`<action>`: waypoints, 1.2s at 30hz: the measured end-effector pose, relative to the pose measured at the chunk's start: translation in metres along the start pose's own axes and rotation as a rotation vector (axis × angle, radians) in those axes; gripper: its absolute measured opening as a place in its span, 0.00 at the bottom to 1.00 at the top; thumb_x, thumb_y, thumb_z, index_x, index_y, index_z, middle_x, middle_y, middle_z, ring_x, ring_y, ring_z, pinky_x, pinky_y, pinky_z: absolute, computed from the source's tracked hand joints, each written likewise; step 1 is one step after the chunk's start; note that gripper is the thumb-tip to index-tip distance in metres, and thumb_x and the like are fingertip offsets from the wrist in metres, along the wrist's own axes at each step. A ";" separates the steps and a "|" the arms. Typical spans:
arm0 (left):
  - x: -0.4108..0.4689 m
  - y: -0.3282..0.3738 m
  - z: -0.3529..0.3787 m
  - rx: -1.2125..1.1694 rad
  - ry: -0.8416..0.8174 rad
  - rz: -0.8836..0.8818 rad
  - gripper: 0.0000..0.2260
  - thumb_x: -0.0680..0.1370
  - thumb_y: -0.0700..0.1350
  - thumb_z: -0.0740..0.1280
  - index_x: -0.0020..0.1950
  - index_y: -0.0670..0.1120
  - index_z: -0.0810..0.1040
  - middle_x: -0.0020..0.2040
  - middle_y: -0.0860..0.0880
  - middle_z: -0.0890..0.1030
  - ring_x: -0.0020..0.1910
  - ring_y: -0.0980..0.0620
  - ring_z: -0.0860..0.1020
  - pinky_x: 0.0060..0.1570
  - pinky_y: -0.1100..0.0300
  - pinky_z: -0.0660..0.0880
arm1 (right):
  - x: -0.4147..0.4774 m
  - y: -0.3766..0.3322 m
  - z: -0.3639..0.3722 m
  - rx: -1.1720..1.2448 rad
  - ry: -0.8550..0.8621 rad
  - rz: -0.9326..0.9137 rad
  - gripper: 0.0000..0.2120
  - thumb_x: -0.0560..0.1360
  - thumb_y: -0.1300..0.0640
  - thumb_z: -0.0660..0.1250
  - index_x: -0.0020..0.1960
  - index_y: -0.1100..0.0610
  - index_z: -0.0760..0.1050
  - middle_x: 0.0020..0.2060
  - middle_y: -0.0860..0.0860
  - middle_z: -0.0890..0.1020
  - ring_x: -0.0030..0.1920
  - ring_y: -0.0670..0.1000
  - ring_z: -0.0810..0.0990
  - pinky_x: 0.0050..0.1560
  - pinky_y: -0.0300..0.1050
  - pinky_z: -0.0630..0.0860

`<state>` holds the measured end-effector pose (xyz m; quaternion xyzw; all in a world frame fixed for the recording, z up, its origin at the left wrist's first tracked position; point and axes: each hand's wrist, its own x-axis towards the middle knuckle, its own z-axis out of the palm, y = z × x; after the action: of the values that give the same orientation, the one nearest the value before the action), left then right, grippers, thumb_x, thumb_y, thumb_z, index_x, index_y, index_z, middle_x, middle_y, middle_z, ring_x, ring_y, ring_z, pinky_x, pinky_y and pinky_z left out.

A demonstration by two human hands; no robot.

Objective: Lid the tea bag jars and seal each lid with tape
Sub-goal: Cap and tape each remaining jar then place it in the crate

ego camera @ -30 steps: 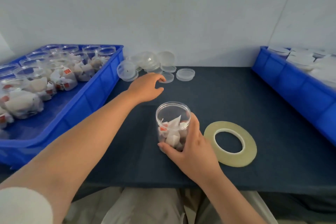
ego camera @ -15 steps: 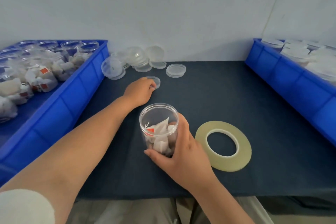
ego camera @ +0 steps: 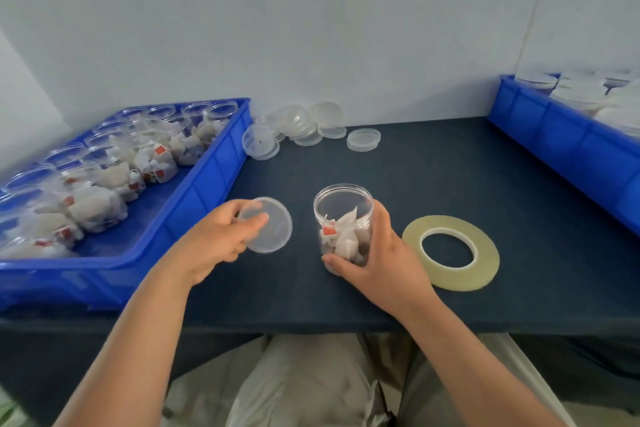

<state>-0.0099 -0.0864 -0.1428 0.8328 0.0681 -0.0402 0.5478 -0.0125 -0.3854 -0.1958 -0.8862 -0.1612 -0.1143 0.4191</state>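
A clear plastic jar (ego camera: 341,218) with tea bags inside stands open-topped on the dark table. My right hand (ego camera: 381,256) grips it from the right side. My left hand (ego camera: 221,239) pinches a clear round lid (ego camera: 272,229) and holds it just left of the jar, above the table. A flat roll of yellowish tape (ego camera: 450,251) lies on the table to the right of the jar, apart from my right hand.
A blue crate (ego camera: 194,204) on the left holds several open jars of tea bags. Several loose clear lids (ego camera: 304,128) lie at the back by the wall. Another blue crate (ego camera: 568,149) with white-topped items stands on the right. The dark table (ego camera: 433,170) edge runs in front.
My left hand picked a lid from the group at the back and brought it toward me, beside the jar. My right hand stayed on the jar.
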 end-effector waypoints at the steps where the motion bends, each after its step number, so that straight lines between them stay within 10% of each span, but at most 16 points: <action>1: -0.005 -0.005 0.002 0.071 -0.041 -0.043 0.18 0.74 0.68 0.73 0.62 0.66 0.79 0.40 0.58 0.81 0.34 0.60 0.76 0.38 0.61 0.73 | 0.000 0.000 0.001 0.002 -0.003 0.004 0.48 0.68 0.27 0.73 0.77 0.36 0.48 0.60 0.39 0.78 0.53 0.50 0.83 0.40 0.44 0.75; 6: -0.005 -0.022 0.022 0.645 0.175 0.032 0.15 0.82 0.64 0.66 0.67 0.61 0.77 0.55 0.56 0.82 0.52 0.56 0.80 0.49 0.54 0.77 | 0.000 0.002 0.002 -0.002 -0.004 0.011 0.51 0.65 0.23 0.69 0.78 0.38 0.48 0.64 0.41 0.79 0.54 0.49 0.82 0.38 0.36 0.72; 13: -0.014 -0.018 0.044 1.066 0.112 0.098 0.50 0.58 0.91 0.52 0.77 0.70 0.59 0.68 0.57 0.69 0.57 0.52 0.79 0.41 0.55 0.76 | 0.001 0.005 0.003 -0.019 0.019 -0.001 0.49 0.66 0.23 0.69 0.77 0.40 0.50 0.59 0.38 0.76 0.50 0.48 0.81 0.36 0.32 0.68; 17: -0.014 -0.016 0.055 1.113 0.219 0.156 0.44 0.67 0.86 0.49 0.75 0.63 0.66 0.66 0.52 0.72 0.53 0.52 0.80 0.38 0.56 0.75 | 0.001 0.005 0.003 -0.017 0.023 -0.002 0.49 0.66 0.23 0.69 0.77 0.40 0.50 0.60 0.40 0.77 0.48 0.46 0.78 0.37 0.31 0.68; 23: -0.021 0.042 0.049 0.520 0.338 0.463 0.32 0.72 0.80 0.58 0.69 0.63 0.67 0.61 0.63 0.75 0.53 0.63 0.77 0.43 0.65 0.69 | -0.001 0.000 -0.001 -0.025 0.028 -0.019 0.46 0.66 0.26 0.73 0.74 0.35 0.52 0.48 0.33 0.76 0.41 0.40 0.79 0.34 0.32 0.70; 36: -0.013 0.127 0.086 1.316 -0.075 0.510 0.36 0.69 0.85 0.48 0.73 0.72 0.61 0.60 0.59 0.74 0.43 0.56 0.74 0.34 0.59 0.64 | -0.004 0.000 -0.004 0.001 -0.002 -0.064 0.44 0.67 0.30 0.74 0.75 0.36 0.55 0.50 0.36 0.82 0.45 0.44 0.83 0.43 0.45 0.83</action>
<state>-0.0021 -0.2155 -0.0598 0.9792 -0.1866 0.0278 -0.0752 -0.0161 -0.3892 -0.1943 -0.8806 -0.1902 -0.1266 0.4152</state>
